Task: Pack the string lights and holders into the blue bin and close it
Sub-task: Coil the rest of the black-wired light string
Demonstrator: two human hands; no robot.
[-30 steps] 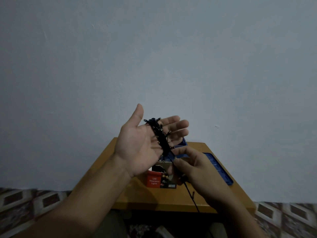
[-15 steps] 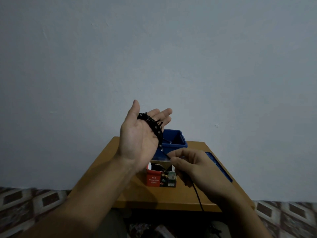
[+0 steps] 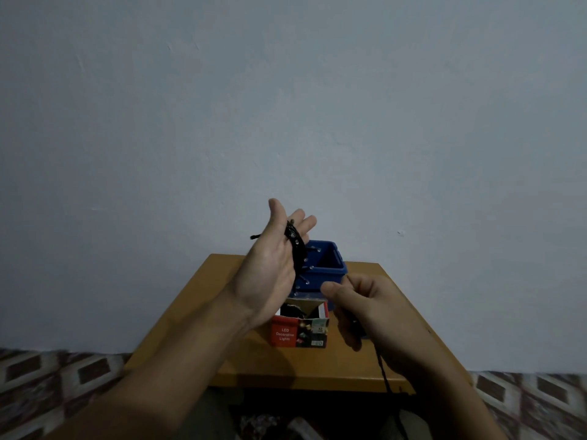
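Note:
My left hand (image 3: pixel 270 268) is raised over the table with fingers straight, and a black string of lights (image 3: pixel 297 249) is wound in loops around its fingers. My right hand (image 3: pixel 365 309) sits lower to the right, fingers curled, pinching the free cord (image 3: pixel 382 369) that trails down past the table's front edge. The open blue bin (image 3: pixel 330 265) stands at the back of the table, partly hidden by my left hand. Just in front of it is an open red LED lights box (image 3: pixel 298 331).
A small wooden table (image 3: pixel 241 360) stands against a plain grey wall. Patterned floor tiles (image 3: pixel 63 376) show on both sides. The bin's lid, seen earlier at the right of the table, is hidden behind my right hand.
My left hand has turned edge-on, carrying the wound loops around. My right hand has moved right and down with the cord, uncovering the blue bin.

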